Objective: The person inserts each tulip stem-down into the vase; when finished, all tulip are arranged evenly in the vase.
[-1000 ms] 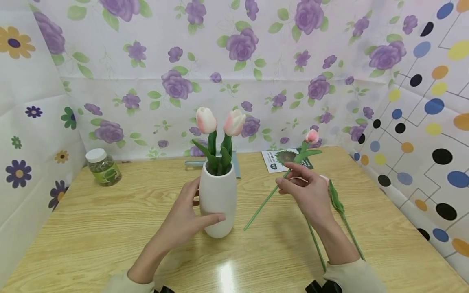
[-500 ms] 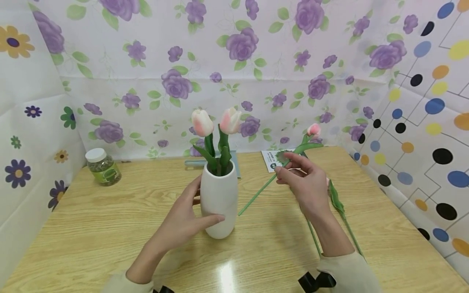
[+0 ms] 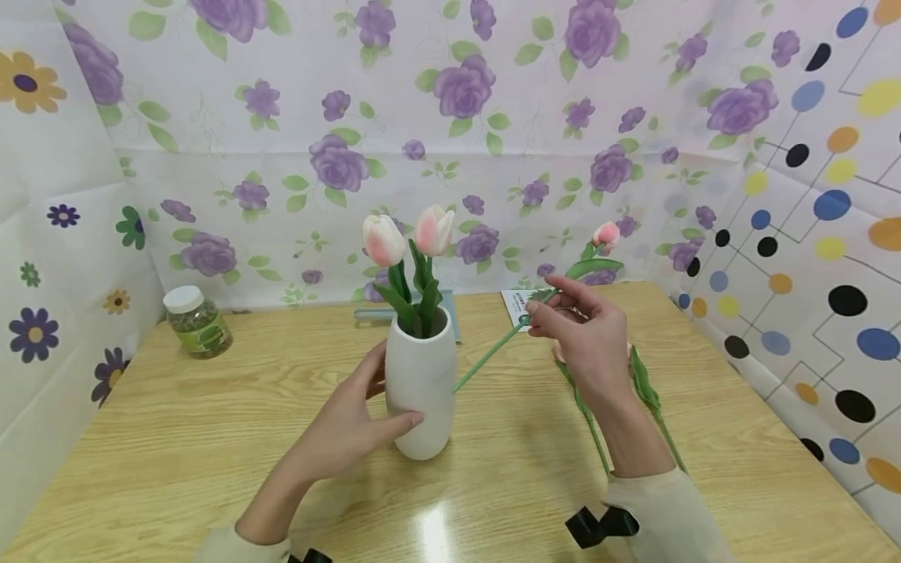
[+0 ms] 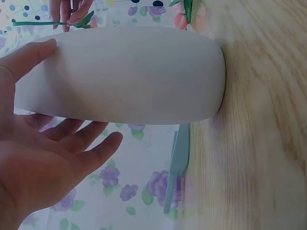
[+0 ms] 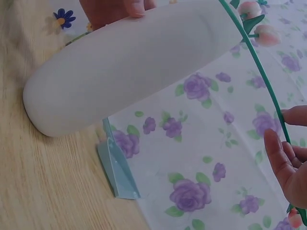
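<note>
A white vase (image 3: 422, 391) stands upright on the wooden table with two pale pink-and-white tulips (image 3: 384, 240) in its mouth. My left hand (image 3: 345, 426) grips its side, thumb across the front and fingers behind. To the right, my right hand (image 3: 587, 344) pinches the green stem of a pink tulip (image 3: 606, 235) between thumb and fingers. That flower is tilted, bloom up to the right and bare stem end down-left, overlapping the vase's right side in the head view. In the right wrist view the held stem (image 5: 261, 69) crosses in front of the vase's upper end.
Two more tulips lie on the table around my right forearm, one with its leaf (image 3: 646, 383) showing. A white-lidded jar (image 3: 199, 322) stands back left. Behind the vase is a light blue dustpan-shaped item (image 5: 117, 167), and a printed card (image 3: 517, 306) lies back right. Patterned sheets enclose the table.
My right hand has moved slightly left and up with the tulip, bringing its stem end to the vase's side. The tulips in the vase have leaned left; my left hand stays on the vase.
</note>
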The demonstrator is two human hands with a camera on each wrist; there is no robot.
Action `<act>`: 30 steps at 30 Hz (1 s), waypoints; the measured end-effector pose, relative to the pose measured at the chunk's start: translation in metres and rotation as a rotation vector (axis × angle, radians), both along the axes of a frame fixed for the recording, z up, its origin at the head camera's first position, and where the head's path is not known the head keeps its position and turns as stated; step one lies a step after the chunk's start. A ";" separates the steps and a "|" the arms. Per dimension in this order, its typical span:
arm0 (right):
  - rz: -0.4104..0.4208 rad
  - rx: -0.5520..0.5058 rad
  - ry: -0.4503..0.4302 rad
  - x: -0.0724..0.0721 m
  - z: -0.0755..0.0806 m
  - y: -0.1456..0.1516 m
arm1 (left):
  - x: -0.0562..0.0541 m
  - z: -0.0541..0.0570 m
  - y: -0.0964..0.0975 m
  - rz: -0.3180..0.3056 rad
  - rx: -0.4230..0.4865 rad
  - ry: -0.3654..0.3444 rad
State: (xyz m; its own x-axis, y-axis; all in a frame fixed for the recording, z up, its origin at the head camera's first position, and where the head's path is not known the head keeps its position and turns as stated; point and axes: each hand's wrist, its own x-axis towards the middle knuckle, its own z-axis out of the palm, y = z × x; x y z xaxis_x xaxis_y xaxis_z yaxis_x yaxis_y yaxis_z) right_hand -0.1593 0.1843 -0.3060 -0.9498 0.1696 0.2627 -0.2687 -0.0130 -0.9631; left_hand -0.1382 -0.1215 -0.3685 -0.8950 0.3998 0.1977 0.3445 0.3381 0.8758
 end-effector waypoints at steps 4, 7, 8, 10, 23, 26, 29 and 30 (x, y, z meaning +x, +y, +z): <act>0.003 -0.005 0.007 -0.001 0.002 0.000 | 0.000 0.000 0.000 0.005 0.005 0.015; -0.008 0.006 0.022 -0.003 0.004 -0.001 | 0.000 0.000 0.001 0.022 0.014 0.032; -0.013 0.010 0.030 -0.004 0.005 -0.001 | 0.000 0.000 0.002 0.029 0.017 0.039; -0.023 0.010 0.046 -0.005 0.006 -0.002 | 0.000 0.000 0.003 0.046 0.018 0.050; -0.077 -0.111 0.147 -0.011 0.021 -0.008 | 0.002 0.001 0.009 0.109 0.008 0.064; -0.095 -0.139 0.169 -0.012 0.024 -0.011 | 0.002 0.001 0.009 0.111 0.007 0.064; -0.111 -0.166 0.198 -0.015 0.026 -0.014 | 0.002 0.001 0.009 0.114 0.008 0.056; -0.116 -0.174 0.209 -0.015 0.027 -0.015 | 0.002 0.001 0.009 0.114 0.009 0.053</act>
State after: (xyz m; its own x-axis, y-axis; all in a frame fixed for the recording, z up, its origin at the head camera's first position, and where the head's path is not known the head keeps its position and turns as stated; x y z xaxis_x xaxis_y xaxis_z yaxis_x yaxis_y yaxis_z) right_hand -0.1746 0.1695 -0.2794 -0.8498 0.3338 0.4080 -0.4704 -0.1306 -0.8728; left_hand -0.1361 -0.1129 -0.3674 -0.9227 0.2939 0.2494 0.3504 0.3697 0.8606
